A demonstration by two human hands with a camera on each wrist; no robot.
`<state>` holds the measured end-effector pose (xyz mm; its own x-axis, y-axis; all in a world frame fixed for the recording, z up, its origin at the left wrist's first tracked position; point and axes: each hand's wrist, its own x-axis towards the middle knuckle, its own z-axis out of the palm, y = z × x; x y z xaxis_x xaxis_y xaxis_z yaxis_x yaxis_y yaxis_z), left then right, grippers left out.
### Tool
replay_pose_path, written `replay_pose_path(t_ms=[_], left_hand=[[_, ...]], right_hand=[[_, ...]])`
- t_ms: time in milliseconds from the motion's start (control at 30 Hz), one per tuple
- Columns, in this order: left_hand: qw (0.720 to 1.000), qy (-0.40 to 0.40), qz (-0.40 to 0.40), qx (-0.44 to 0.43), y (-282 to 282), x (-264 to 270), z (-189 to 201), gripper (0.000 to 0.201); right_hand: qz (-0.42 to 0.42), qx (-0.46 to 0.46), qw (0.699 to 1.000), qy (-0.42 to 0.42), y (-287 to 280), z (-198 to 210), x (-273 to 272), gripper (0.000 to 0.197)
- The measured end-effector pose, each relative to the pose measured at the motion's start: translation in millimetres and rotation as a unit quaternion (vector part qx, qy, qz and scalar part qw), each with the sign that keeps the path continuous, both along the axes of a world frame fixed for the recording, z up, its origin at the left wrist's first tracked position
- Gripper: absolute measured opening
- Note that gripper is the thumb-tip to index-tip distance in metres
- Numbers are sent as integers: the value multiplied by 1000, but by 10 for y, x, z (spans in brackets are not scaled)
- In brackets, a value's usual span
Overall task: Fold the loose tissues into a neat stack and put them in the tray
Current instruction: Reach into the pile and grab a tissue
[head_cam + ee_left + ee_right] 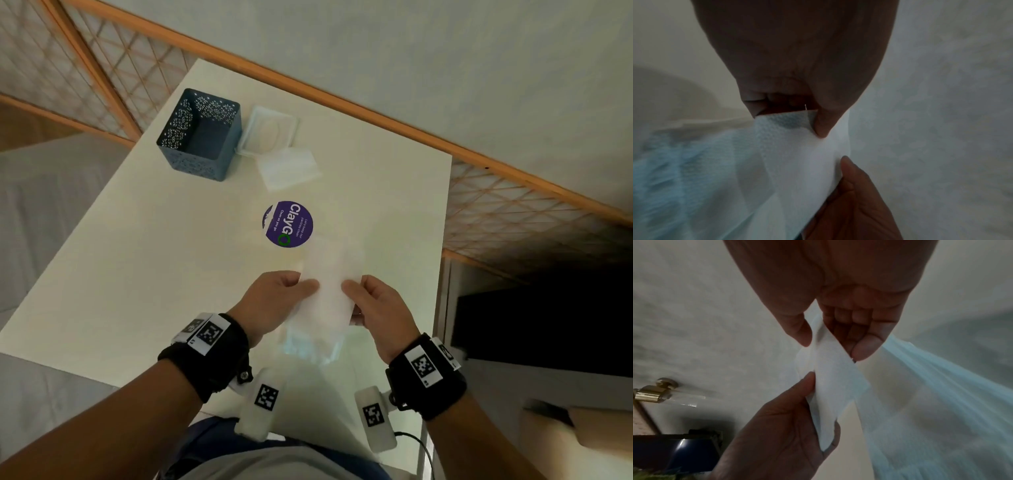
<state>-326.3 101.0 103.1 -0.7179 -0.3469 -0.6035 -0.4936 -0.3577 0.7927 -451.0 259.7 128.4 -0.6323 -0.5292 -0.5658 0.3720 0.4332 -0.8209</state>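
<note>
The tissue (330, 291) pinched between left hand (274, 301) and right hand (376, 305) is thin white paper, matt and finely embossed; beyond the hands the bench (154, 257) is smooth, slightly glossy off-white; the tray (202, 137) beyond looks like perforated blue metal, matt; the round sticker (287, 224) is glossy.

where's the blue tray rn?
In the head view the blue tray sits at the table's far left, open and upright, just left of two folded tissues, beyond the purple sticker and both hands.
</note>
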Motion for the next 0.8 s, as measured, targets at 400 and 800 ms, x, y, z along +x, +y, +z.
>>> replay_pose_path(t_ms=[400,800], left_hand=[[975,-96,-4,-201,105,180,-208,15],[940,-175,-79,-281,83,149,-393,24]], right_hand=[[51,149,975,157,91,-461,82,34],[41,240,954,177,8,-732,15,38]])
